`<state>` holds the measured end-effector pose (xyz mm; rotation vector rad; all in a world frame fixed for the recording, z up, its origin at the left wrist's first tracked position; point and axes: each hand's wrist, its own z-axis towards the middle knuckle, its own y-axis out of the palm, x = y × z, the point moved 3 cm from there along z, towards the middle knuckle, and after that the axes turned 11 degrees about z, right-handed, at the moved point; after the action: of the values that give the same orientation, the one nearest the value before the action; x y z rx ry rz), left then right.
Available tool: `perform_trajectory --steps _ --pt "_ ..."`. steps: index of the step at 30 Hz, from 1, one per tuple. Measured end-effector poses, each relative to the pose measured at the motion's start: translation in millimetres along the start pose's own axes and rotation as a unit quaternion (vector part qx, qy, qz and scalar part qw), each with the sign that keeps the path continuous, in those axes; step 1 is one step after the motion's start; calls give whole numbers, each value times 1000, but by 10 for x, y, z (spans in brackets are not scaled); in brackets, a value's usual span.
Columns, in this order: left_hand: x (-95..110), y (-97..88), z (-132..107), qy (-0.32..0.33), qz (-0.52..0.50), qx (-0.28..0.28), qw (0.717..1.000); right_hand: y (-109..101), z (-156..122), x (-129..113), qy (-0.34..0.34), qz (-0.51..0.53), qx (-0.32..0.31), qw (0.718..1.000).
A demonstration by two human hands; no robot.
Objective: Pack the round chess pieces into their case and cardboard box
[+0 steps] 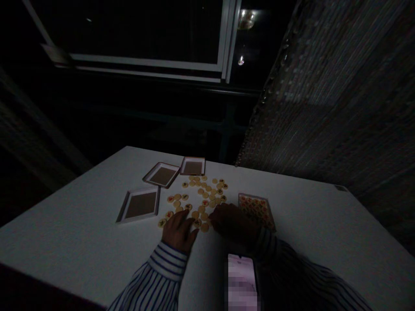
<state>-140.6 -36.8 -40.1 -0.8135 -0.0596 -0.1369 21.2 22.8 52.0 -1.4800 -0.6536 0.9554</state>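
Note:
Round wooden Chinese chess pieces (pixel 205 195) lie scattered over the middle of the white table, some showing red or dark characters and others blank side up. My left hand (pixel 179 231) rests palm down at their near edge, its fingers apart and touching or just above a few pieces. On the right side of the spread, my right hand (pixel 234 221) is curled, its fingertips low beside the pieces; anything in them is hidden. Just beyond that hand stands a shallow box (pixel 273 222) with pieces laid in rows, mostly red-marked. My right hand and forearm cover its near left part.
Three shallow trays with brown bottoms lie at the left and back: a near one (pixel 142 204), a middle one (pixel 162 175) and a far one (pixel 193 167). A lit phone (pixel 241 280) lies close to me. Bead-string curtains (pixel 311 99) hang past the table's (pixel 81 242) right back edge.

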Motion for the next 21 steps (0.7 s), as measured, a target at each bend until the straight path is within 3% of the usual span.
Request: perform_trajectory --steps 5,11,21 --pt "6 27 -16 0 4 1 1000 135 196 -106 -27 3 6 1000" --pt "3 2 -32 -29 -17 -13 999 316 284 -119 -22 10 56 998" --pt "13 -55 -3 -55 -51 -14 997 344 316 -153 2 -5 81 997"
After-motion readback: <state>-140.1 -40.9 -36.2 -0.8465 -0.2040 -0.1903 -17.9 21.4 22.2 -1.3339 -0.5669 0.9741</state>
